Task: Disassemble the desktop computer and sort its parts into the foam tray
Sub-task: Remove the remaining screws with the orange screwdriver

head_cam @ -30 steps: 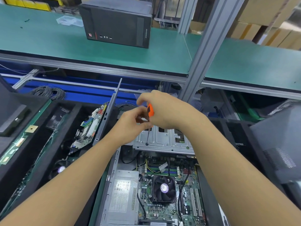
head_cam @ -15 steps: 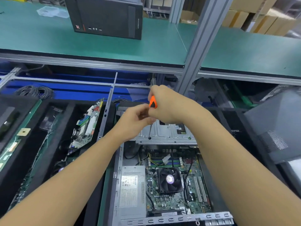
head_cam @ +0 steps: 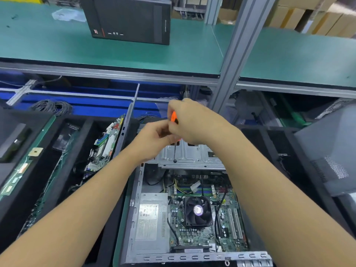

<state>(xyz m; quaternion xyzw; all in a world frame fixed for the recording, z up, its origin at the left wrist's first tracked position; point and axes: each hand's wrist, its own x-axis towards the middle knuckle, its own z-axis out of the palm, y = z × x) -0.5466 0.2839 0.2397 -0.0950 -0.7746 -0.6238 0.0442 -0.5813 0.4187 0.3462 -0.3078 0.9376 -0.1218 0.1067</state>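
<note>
Gripping the orange-handled screwdriver (head_cam: pixel 174 118) in our right hand (head_cam: pixel 194 122), left hand (head_cam: pixel 154 140) pinching it lower, we touch its tip to the silver metal drive cage (head_cam: pixel 194 157) of the grey desktop computer (head_cam: pixel 134 201), beside the black foam tray (head_cam: pixel 64 166).

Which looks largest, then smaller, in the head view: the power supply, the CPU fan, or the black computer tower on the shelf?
1. black computer tower, although it stands farther away and the frame cuts off its top
2. power supply
3. CPU fan

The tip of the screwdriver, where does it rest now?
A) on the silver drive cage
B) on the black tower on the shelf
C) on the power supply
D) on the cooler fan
A: the screwdriver in the right hand stands with its tip on the silver drive cage.
</note>
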